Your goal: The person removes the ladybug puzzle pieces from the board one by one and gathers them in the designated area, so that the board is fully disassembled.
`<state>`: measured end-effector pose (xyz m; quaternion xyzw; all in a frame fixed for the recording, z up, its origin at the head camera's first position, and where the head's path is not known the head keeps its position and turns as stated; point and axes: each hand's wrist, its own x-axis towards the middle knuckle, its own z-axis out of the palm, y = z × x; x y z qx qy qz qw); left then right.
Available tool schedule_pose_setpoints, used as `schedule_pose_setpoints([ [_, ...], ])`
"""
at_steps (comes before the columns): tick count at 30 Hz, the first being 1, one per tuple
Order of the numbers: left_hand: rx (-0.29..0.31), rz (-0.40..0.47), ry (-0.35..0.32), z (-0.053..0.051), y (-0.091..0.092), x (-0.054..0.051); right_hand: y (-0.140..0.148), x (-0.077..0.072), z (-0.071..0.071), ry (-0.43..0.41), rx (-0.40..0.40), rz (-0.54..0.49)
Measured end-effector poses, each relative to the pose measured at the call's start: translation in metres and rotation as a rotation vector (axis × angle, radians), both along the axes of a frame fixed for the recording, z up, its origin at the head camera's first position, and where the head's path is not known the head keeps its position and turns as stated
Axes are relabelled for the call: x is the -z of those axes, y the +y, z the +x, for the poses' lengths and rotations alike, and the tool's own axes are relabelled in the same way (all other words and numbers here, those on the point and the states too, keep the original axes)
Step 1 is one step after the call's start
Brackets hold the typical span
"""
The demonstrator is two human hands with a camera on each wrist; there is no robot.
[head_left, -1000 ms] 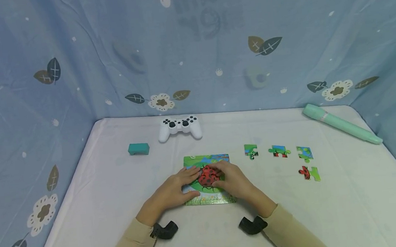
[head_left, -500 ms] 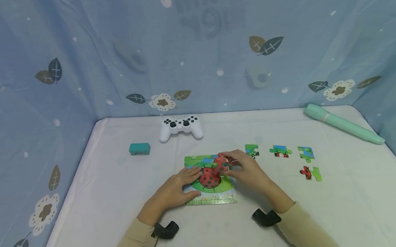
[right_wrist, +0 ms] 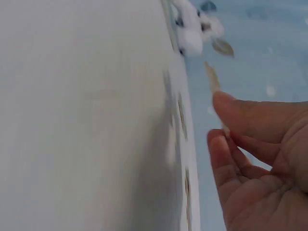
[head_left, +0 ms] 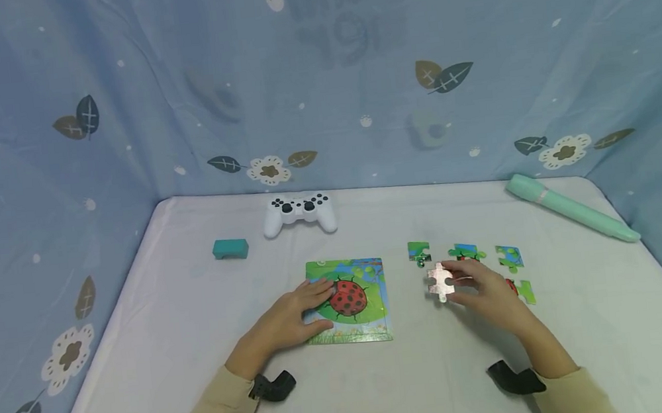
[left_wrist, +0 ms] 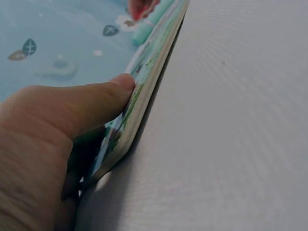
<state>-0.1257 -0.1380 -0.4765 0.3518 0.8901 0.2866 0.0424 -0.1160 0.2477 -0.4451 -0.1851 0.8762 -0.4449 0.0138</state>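
The ladybug puzzle board [head_left: 351,324] lies flat on the white table, a red ladybug at its middle. My left hand [head_left: 288,317] rests on the board's left side, fingers spread; in the left wrist view the thumb of that hand [left_wrist: 72,110] lies along the board's edge [left_wrist: 139,106]. Right of the board, my right hand [head_left: 489,294] pinches a puzzle piece [head_left: 440,282] between thumb and fingers, a pale pinkish face showing. From the right wrist view, the piece [right_wrist: 212,77] appears edge-on above the fingertips of the right hand [right_wrist: 260,149].
Loose puzzle pieces lie behind and beside my right hand: one green [head_left: 418,252], one blue [head_left: 465,250], another blue-green [head_left: 510,256] and one red and green [head_left: 526,292]. A white game controller [head_left: 300,215], a teal block [head_left: 230,249] and a mint-green tube [head_left: 573,208] stand farther back.
My right hand has lifted the piece off the ladybug area of the board and carried it right, turning its pale face into view. The left hand has stayed on the board.
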Motion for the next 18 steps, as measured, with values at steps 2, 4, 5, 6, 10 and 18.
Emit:
schedule_pose_setpoints([
  [2, 0.000, 0.002, -0.002, -0.001, 0.001, 0.000, 0.014, 0.001, 0.004, -0.018, 0.014, 0.024],
  [4, -0.003, 0.002, -0.005, 0.000, 0.001, 0.000, 0.026, 0.001, 0.006, -0.045, 0.033, 0.061],
  [5, -0.005, 0.002, -0.007, 0.000, 0.001, -0.001, 0.031, 0.000, 0.007, -0.059, 0.047, 0.086],
  [6, -0.007, 0.001, -0.008, 0.001, 0.000, -0.001, 0.035, 0.000, 0.007, -0.076, 0.062, 0.110],
  [10, -0.004, 0.003, -0.007, 0.001, 0.000, -0.001, 0.047, -0.003, 0.008, -0.128, 0.108, 0.206],
  [18, 0.005, 0.014, 0.011, -0.001, 0.002, -0.001, 0.053, -0.004, 0.007, -0.129, 0.102, 0.288],
])
